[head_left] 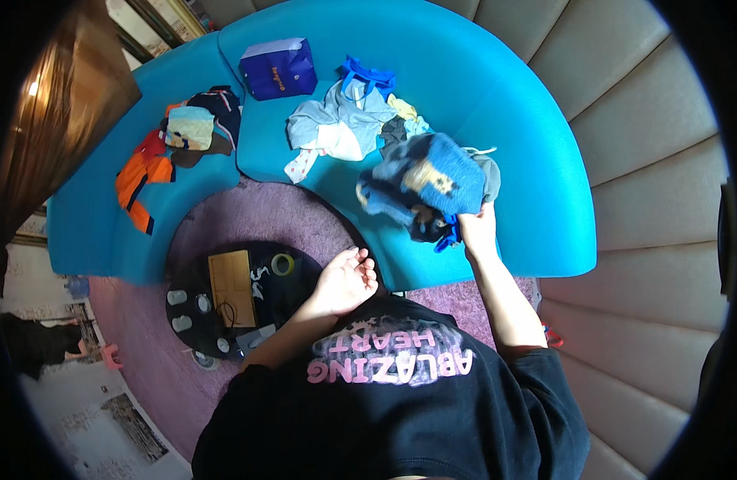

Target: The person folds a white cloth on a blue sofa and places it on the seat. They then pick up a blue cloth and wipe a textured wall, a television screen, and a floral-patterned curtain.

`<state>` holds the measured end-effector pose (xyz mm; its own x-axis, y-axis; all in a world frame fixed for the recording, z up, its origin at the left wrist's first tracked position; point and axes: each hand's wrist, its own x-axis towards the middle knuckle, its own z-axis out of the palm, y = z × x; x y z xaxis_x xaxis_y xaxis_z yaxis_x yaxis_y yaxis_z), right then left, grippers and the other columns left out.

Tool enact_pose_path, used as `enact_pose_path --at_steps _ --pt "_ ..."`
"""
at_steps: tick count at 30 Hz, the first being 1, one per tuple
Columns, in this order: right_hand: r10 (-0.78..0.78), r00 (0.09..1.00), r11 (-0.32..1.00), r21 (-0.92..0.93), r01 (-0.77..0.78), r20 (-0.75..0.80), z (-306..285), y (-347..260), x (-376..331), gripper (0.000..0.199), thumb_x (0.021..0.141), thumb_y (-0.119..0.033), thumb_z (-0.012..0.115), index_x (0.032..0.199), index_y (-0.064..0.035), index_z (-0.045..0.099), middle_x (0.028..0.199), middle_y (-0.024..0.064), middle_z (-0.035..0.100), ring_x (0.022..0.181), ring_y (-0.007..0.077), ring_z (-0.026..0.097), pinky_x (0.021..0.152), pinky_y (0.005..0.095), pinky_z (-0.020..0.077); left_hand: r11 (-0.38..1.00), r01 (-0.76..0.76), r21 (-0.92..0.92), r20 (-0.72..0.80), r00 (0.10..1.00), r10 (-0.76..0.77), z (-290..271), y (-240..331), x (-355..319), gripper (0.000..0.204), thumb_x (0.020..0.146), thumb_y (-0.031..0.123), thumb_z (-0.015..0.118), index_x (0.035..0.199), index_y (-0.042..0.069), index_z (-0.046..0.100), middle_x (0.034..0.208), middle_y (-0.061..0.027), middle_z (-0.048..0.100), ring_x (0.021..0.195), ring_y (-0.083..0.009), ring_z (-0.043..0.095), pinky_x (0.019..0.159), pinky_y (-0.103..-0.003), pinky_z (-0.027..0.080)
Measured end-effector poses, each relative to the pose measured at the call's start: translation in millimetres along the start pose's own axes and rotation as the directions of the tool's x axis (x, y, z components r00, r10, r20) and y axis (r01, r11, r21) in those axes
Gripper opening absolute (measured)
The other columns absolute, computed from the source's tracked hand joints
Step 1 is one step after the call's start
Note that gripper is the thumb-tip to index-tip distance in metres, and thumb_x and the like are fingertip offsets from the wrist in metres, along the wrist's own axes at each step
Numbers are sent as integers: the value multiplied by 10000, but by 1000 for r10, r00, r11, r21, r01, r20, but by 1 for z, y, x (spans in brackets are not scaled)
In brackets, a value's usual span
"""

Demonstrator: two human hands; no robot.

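a fuzzy blue garment (444,172) with tan patches hangs bunched over the right part of a curved turquoise sofa (544,184); whether it touches the seat cannot be told. of the hands, the right hand (478,230) is closed on the garment's near edge; the left hand (348,280), fingers loosely curled, holds nothing visible before the sofa's front edge. on the sofa's middle lie grey and white clothes (336,116) and a purple bag (276,72); on its left, orange and dark clothes (156,170). a round black surface (303,280) stands before the sofa.
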<state>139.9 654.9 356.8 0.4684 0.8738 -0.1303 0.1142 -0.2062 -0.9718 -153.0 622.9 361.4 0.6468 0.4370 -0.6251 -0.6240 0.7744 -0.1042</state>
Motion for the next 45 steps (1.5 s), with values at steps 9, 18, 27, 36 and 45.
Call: enact_pose_path --at_steps 9,18,27,36,45 --pt "432 894 737 618 -273 -121 54 4 22 296 833 -89 657 1108 -75 550 925 66 652 785 188 648 582 362 528 981 155 118 -33 988 -153 33 89 62 159 935 261 565 923 104 589 838 -40 585 750 -167 532 709 -311 432" --pt "216 828 960 -42 -277 -517 79 29 98 592 878 -242 690 1381 -103 413 1047 108 624 841 188 615 682 336 514 956 247 160 -73 969 -238 40 163 104 152 947 258 554 950 107 575 849 -38 575 757 -167 539 726 -311 446" --pt "467 791 856 426 -293 -395 110 6 113 281 921 -7 595 1193 -68 627 922 45 687 470 91 517 468 232 469 931 307 199 -122 950 -288 47 185 131 136 942 244 571 988 116 567 865 -52 587 786 -188 549 742 -328 455" --pt "432 851 459 740 -492 297 115 -22 45 414 888 42 501 1293 -47 517 1078 60 614 694 132 608 596 247 539 616 134 776 -39 986 -165 98 146 147 328 964 146 574 1277 170 478 1278 -83 523 1076 -232 582 882 -439 497" --pt "348 937 774 570 -277 -17 90 -40 0 598 858 71 570 1421 -80 435 1183 46 568 837 106 568 691 250 503 596 184 781 19 948 -317 99 119 180 144 976 97 550 1117 84 528 1065 -100 606 970 -234 631 799 -410 560"
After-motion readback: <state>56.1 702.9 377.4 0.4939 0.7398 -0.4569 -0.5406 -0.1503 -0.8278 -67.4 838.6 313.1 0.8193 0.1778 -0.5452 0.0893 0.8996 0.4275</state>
